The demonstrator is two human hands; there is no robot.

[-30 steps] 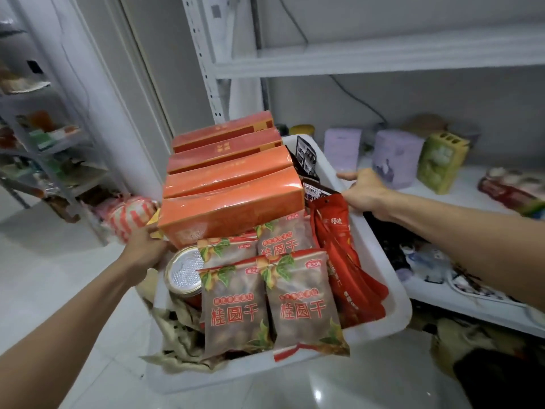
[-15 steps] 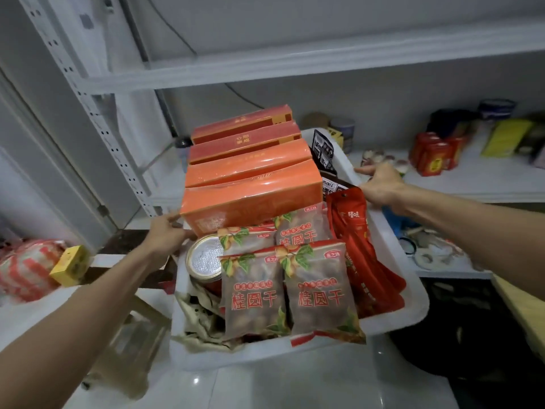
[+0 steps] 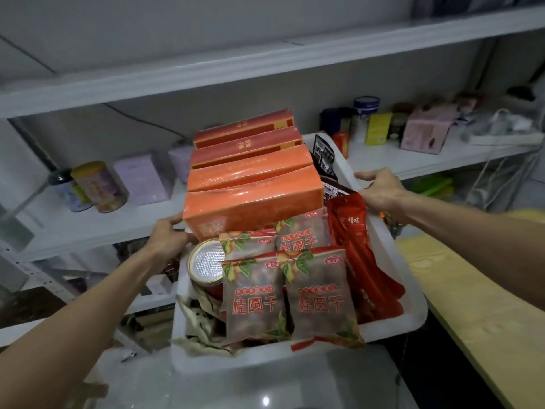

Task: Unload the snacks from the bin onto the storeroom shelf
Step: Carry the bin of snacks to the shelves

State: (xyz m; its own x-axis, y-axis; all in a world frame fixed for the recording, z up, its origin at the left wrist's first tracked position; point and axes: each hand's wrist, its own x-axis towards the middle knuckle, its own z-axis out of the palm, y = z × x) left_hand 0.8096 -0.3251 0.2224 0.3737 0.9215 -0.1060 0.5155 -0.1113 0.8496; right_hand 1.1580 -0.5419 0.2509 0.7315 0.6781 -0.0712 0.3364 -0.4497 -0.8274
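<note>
Holds a white bin (image 3: pixel 295 357) up in front of the storeroom shelf (image 3: pixel 97 228), with the bin's far end at the shelf's front edge; cannot tell whether resting on it or not. Grips the bin's left rim with the left hand (image 3: pixel 168 237), fingers curled over the edge, just beside the front orange box (image 3: pixel 253 208). Grips the right rim with the right hand (image 3: pixel 383 193), fingers curled over it too, just beside the top of the red packets (image 3: pixel 359 255). Full of snacks, none out on the shelf yet. At the bin's far end, four orange boxes (image 3: pixel 250 156) in a row, one behind the other, poking up above the rim. At the near end, see-through bags of dried fruit (image 3: pixel 253 299) with red writing, lying on top, side by side. By the left wall, a round can (image 3: pixel 206 262) with a silver lid, partly under the bags, and crumpled brown paper (image 3: pixel 200 323) in the near left corner. Along the right wall, the red packets, leaning. In the far right corner, dark packets (image 3: pixel 323 156) standing up. On the shelf's left part, a jar with a yellow lid (image 3: pixel 98 187) and a purple box (image 3: pixel 144 181), close together. On the shelf's right part, a yellow-green box (image 3: pixel 377 128), a pink box (image 3: pixel 424 131) and a can with a blue lid (image 3: pixel 365 113), near the back edge.
</note>
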